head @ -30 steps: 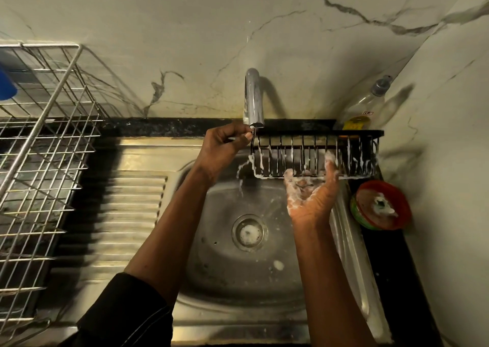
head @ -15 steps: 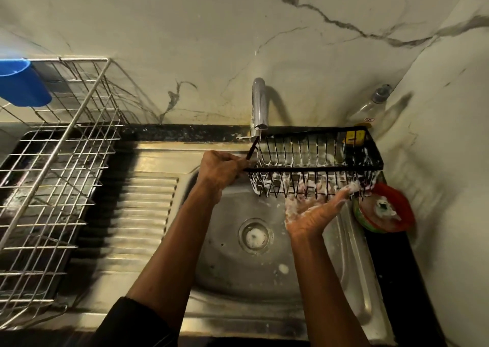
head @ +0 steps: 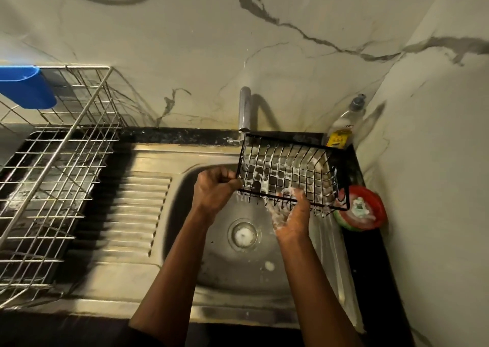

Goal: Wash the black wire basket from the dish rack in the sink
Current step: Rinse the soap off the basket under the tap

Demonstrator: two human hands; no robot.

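The left hand (head: 215, 189) was curled tight round the left corner of the basket (head: 289, 170). The soapy right hand (head: 292, 215), fingers loosely spread, touched its near side from below. The basket hung tilted over the sink (head: 238, 270), between the hands, under the tap (head: 244, 108).

Bare forearms, white suds on the right hand (head: 291, 215).

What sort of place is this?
Probably a home kitchen's washing-up corner: a steel sink with a tap over it, a wire dish rack alongside, and a dish soap bottle.
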